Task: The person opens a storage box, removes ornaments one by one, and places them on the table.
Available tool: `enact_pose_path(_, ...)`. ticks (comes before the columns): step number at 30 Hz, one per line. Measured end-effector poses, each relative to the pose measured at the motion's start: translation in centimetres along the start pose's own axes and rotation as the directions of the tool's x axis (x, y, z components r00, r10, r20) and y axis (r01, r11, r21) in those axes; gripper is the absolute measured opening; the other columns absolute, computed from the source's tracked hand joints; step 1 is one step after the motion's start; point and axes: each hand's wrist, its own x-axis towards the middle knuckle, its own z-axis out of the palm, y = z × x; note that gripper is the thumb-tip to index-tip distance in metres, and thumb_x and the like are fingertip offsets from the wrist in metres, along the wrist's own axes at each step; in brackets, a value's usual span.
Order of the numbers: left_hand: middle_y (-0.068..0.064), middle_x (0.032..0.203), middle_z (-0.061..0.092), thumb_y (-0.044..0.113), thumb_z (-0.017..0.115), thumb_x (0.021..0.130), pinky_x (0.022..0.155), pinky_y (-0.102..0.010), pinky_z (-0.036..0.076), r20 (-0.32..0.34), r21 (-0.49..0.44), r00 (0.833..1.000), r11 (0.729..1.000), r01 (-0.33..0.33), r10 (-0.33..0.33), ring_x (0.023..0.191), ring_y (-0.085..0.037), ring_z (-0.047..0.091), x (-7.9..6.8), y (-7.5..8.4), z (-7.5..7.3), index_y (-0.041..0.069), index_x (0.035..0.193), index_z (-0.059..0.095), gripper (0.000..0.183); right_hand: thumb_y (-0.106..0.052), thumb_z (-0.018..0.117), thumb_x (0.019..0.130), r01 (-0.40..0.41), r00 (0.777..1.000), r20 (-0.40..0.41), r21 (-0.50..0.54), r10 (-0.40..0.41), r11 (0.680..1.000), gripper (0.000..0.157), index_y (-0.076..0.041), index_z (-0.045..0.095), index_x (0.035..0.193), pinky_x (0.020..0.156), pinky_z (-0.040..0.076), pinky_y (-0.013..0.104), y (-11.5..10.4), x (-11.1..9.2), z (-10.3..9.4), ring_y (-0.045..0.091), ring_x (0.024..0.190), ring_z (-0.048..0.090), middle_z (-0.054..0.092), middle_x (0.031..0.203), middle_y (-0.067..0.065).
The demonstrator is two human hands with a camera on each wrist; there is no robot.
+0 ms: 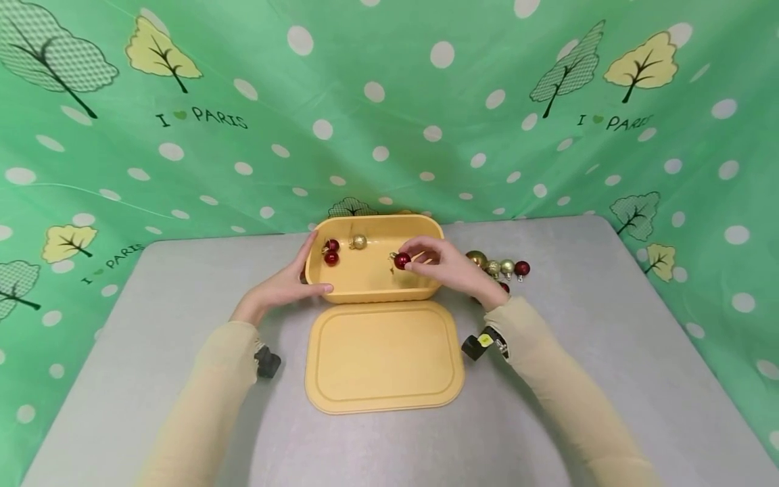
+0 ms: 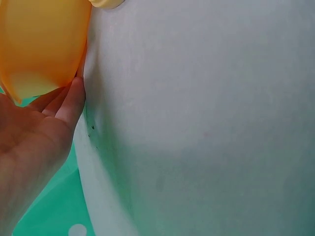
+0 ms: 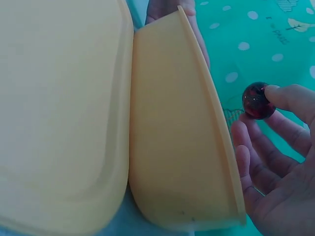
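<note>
Over the right part of a yellow plastic container (image 1: pixel 377 295), my right hand (image 1: pixel 447 264) pinches a shiny red Christmas bauble (image 1: pixel 402 260) between thumb and fingertips. In the right wrist view the same red bauble (image 3: pixel 258 101) shows above the container's rim, with the other fingers spread below it. My left hand (image 1: pixel 282 284) grips the container's left end, its thumb on the front rim and its fingers along the outer wall. Inside the container, at the left, lie two red baubles (image 1: pixel 331 258) and a gold glittery bauble (image 1: pixel 359 241).
A yellow lid (image 1: pixel 385 357) lies flat on the grey table (image 1: pixel 365 450) just in front of the container. Right of the container sits a group of gold and red baubles (image 1: pixel 507 268), partly hidden by my right wrist. Green dotted cloth (image 1: pixel 389 108) hangs behind the table.
</note>
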Motion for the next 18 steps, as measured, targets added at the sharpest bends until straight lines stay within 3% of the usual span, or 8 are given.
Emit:
enact_pose_path(7, -0.012, 0.159, -0.017, 0.021, 0.074, 0.086, 0.114, -0.053, 0.003, -0.004, 0.011, 1.0, 1.0, 0.008, -0.008, 0.144, -0.036, -0.005, -0.1, 0.2, -0.1, 0.026, 0.153, -0.018, 0.114, -0.01, 0.065, 0.092, -0.014, 0.999, -0.053, -0.041, 0.012, 0.999, 0.029, 0.0, 0.062, 0.118, 0.087, 0.049, 0.036, 0.1, -1.7, -1.4, 0.025, 0.101, 0.06, 0.064, 0.113, 0.013)
enact_pose_path(18, -0.013, 0.159, -0.016, 0.022, 0.074, 0.086, 0.114, -0.054, 0.004, -0.005, 0.022, 1.0, 0.999, 0.023, -0.023, 0.144, -0.038, -0.004, -0.3, 0.5, 0.0, 0.026, 0.153, -0.018, 0.114, -0.009, 0.061, 0.094, -0.078, 0.991, -0.112, -0.021, 0.075, 0.997, 0.031, 0.003, 0.058, 0.122, 0.087, 0.051, 0.032, 0.4, -4.9, -3.5, 0.025, 0.102, 0.06, 0.063, 0.113, 0.017)
